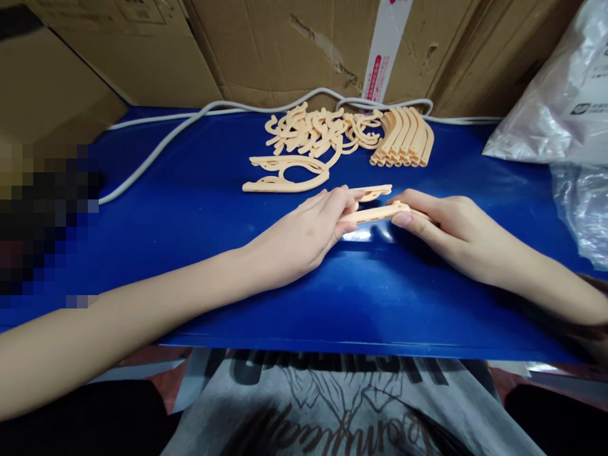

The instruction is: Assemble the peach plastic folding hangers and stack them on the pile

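Observation:
A cream plastic folding hanger [375, 214] is held a little above the blue table, between both hands. My left hand [306, 234] is closed around its left part, with the fingers covering much of it. The thumb and fingers of my right hand [458, 231] pinch the right end, where a thin piece shows in part between them. Just beyond my left hand lies a folded cream hanger [280, 186] with its hook pointing away to the right. Behind it are a loose heap of cream hanger hooks [308, 130] and a neat stack of curved hanger arms [403, 139].
A white cable [190, 120] runs along the back of the blue table [228, 304]. Cardboard boxes [285, 50] stand behind it and at the left. A clear plastic bag [546, 114] rests at the right. The table's front edge is close to my body.

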Demonstrator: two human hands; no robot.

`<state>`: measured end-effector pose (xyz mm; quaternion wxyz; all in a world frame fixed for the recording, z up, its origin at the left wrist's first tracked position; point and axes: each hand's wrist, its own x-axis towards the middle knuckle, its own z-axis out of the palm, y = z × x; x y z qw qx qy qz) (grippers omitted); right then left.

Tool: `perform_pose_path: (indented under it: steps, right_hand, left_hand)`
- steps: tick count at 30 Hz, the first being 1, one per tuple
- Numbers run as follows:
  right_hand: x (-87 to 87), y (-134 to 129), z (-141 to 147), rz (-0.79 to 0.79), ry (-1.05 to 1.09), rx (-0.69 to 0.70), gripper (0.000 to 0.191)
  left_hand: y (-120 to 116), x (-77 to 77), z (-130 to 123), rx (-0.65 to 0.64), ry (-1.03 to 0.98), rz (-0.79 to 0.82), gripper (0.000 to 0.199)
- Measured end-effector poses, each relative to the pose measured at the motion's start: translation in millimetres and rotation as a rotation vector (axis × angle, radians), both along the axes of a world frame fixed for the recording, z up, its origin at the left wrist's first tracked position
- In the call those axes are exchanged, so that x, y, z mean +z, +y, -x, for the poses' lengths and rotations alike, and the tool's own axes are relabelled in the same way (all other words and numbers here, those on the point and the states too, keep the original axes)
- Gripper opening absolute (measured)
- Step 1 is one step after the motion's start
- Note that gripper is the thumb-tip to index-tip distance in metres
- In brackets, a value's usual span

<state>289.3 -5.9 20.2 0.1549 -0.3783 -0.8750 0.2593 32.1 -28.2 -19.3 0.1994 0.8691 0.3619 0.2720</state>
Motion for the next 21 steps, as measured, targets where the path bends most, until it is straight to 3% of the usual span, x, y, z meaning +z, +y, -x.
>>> perform_pose_path:
  steps: [13,21]
  right_hand:
    - [6.0,-3.9,0.9,-0.039,-0.007,-0.003,0.052]
    - [5.3,-0.8,0.1,0.022,-0.021,-0.029,0.051]
  left_hand:
    - [-0.7,-0.2,0.1,-0.032,-0.021,-0.026,0.015]
    - [0.8,-0.8,0.9,-0.031,0.008,-0.059,0.013]
